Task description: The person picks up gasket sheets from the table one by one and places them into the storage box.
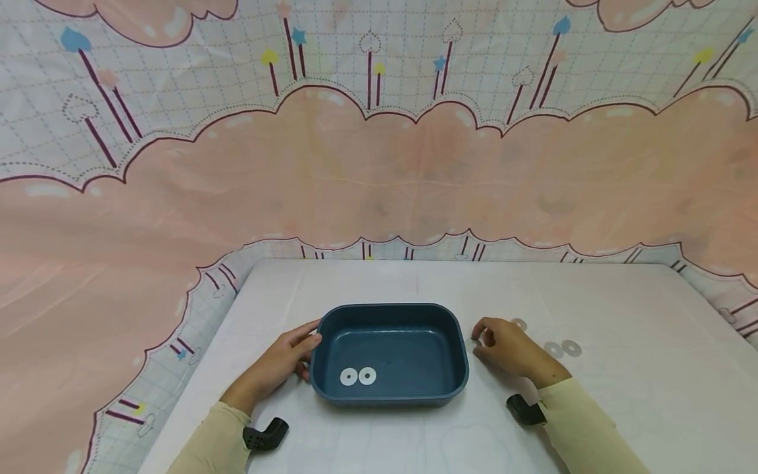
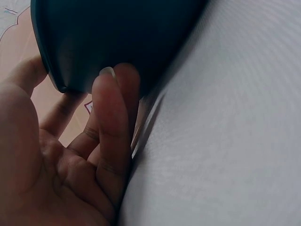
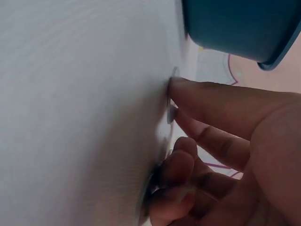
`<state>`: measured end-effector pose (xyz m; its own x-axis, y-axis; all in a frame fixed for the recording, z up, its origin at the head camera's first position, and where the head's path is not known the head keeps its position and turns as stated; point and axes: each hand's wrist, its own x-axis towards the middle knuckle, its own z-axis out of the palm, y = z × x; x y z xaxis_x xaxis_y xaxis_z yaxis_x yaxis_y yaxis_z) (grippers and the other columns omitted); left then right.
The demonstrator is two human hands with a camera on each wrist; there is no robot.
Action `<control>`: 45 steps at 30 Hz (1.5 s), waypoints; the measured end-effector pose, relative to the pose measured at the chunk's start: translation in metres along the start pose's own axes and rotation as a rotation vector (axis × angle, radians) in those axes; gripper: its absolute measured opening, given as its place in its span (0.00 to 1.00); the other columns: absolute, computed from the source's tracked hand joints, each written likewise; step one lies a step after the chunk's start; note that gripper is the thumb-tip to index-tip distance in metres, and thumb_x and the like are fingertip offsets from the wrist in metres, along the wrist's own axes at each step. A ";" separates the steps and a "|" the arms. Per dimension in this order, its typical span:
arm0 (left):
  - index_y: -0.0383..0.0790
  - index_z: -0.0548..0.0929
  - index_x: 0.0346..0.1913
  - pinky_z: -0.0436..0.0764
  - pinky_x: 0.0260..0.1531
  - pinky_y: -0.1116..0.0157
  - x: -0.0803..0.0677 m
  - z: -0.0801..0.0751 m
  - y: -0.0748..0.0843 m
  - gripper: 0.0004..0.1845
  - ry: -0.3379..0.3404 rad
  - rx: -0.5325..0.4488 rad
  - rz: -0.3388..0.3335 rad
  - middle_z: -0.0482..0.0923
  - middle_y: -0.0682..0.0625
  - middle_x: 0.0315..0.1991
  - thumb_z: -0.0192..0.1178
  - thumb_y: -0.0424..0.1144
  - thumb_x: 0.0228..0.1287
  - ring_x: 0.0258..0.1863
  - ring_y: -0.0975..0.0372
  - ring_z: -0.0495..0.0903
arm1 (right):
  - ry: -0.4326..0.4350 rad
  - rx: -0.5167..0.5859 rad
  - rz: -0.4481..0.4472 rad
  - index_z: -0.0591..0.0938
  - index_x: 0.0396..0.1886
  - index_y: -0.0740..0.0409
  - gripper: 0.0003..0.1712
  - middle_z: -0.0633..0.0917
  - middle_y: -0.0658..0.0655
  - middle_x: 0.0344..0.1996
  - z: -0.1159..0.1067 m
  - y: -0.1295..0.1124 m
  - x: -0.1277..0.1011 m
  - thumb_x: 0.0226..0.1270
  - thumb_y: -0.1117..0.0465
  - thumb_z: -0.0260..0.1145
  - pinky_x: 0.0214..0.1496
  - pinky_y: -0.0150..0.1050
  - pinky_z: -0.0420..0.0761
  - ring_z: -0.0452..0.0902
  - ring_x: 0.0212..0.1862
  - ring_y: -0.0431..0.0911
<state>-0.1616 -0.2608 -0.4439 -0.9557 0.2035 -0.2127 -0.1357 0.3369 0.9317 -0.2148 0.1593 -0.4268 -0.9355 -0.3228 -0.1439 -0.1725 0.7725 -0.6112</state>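
A dark blue rectangular tray (image 1: 408, 368) stands on the white table. Two pale flat washers (image 1: 343, 377) lie side by side in its front left part. At the tray's left end, my left hand (image 1: 275, 362) grips the rim and wall, fingers bent against the outside in the left wrist view. Just right of the tray, my right hand (image 1: 506, 345) is low over the table. Its thumb and a finger pinch a thin washer (image 3: 170, 110) at the table surface, seen nearly edge-on. Another thin disc (image 3: 142, 200) shows beneath the curled lower fingers.
Two grey washers (image 1: 577, 350) lie together on the table right of my right hand, and another washer (image 1: 521, 322) lies behind that hand, partly hidden. A cloth (image 1: 385, 178) with pink scalloped shapes hangs behind the white table (image 1: 639, 395). A black wrist device (image 1: 266, 434) sits at each sleeve.
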 end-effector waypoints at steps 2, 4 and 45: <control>0.41 0.60 0.77 0.83 0.30 0.63 0.000 0.000 0.000 0.34 0.004 0.002 -0.002 0.79 0.38 0.50 0.51 0.52 0.77 0.35 0.57 0.83 | -0.017 -0.008 -0.003 0.80 0.44 0.59 0.11 0.74 0.55 0.29 -0.001 -0.001 -0.001 0.62 0.66 0.71 0.37 0.39 0.73 0.71 0.34 0.46; 0.41 0.60 0.77 0.83 0.30 0.63 0.000 0.000 0.001 0.34 0.007 0.005 -0.004 0.78 0.38 0.50 0.51 0.52 0.76 0.35 0.57 0.83 | -0.033 -0.015 -0.010 0.80 0.43 0.60 0.12 0.74 0.54 0.29 -0.002 -0.002 -0.002 0.62 0.66 0.71 0.38 0.40 0.73 0.71 0.35 0.46; 0.41 0.60 0.77 0.83 0.30 0.63 -0.001 0.000 0.000 0.33 0.003 0.013 0.004 0.80 0.38 0.49 0.51 0.52 0.77 0.34 0.57 0.83 | -0.040 0.060 -0.151 0.77 0.45 0.57 0.13 0.79 0.53 0.28 -0.002 -0.004 -0.009 0.63 0.73 0.65 0.32 0.36 0.75 0.73 0.30 0.43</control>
<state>-0.1611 -0.2611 -0.4436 -0.9571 0.2019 -0.2080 -0.1284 0.3481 0.9286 -0.2067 0.1604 -0.4216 -0.8873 -0.4548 -0.0768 -0.2901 0.6797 -0.6737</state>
